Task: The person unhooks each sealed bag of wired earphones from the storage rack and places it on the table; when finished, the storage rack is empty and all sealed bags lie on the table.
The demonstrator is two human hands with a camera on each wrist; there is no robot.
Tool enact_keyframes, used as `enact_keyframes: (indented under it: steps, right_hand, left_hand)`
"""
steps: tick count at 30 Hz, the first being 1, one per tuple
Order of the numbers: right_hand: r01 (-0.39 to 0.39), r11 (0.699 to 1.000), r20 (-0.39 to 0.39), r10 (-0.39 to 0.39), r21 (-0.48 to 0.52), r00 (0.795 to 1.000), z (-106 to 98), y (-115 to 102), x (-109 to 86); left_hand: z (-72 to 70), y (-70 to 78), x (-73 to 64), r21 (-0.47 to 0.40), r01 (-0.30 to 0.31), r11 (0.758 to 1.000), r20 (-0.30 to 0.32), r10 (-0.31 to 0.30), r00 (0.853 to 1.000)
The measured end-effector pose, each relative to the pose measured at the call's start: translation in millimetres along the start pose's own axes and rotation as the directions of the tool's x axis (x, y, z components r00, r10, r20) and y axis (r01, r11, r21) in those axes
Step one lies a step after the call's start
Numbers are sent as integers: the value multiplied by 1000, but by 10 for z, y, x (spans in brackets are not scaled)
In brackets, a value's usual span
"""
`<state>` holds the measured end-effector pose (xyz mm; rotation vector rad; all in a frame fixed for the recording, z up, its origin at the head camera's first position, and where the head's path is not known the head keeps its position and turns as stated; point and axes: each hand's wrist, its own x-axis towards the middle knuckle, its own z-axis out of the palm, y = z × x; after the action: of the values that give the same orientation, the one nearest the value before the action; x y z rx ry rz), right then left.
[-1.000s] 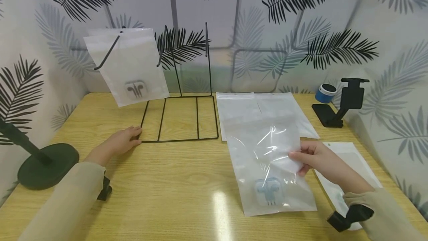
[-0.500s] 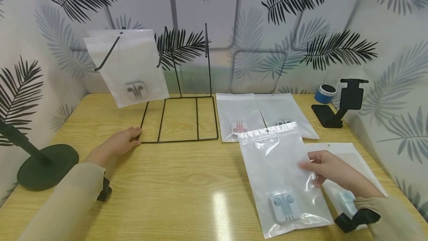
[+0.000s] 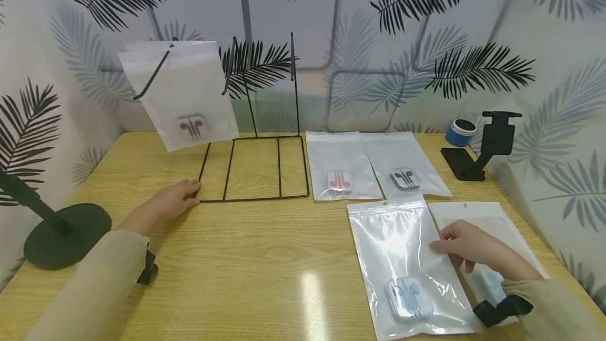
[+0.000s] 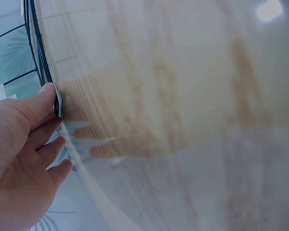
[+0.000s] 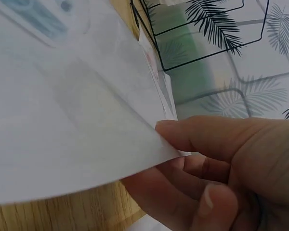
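- The left hand (image 3: 168, 205) pinched the near left corner of the black wire rack (image 3: 279, 172), well apart from the bag in the right hand.
- White plastic bags (image 3: 189, 88) hung at the rack's left.
- The glossy white plastic zip bag with blue earphones (image 3: 395, 241) lay left of the nearer right hand (image 3: 468, 243), long axis running away from the person, top leaning left.
- The right hand pinched its right edge.
- Another white bag (image 3: 483, 222) lay under the right forearm, on the worktop (image 3: 255, 262).
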<state>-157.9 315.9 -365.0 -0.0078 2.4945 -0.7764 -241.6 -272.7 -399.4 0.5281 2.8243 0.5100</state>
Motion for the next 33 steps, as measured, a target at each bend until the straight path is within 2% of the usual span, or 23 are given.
enact_keyframes:
  steps: [5, 10, 17, 26, 33]
  right_hand:
    - [-12, 995, 13, 14, -100, 1000, -2, 15, 0]
    - [-13, 989, 30, 18, -147, 999, -7, 43, 5]
    - [1, 989, 28, 3, -145, 1000, -16, 68, -5]
    - [-37, 983, 26, 43, -180, 999, -96, 37, -9]
    - [5, 988, 30, 0, -155, 1000, -194, -82, 14]
  left_hand:
    - [-3, 5, -12, -7, 2, 1000, -4, -2, 1000]
    - [-7, 21, -29, -18, 4, 1000, -1, -4, 1000]
    - [-17, 30, -40, -10, 3, 1000, 0, -3, 1000]
    - [-33, 34, -37, -20, -2, 1000, -6, 2, 1000]
    - [-18, 8, -14, -6, -5, 1000, -5, 5, 1000]
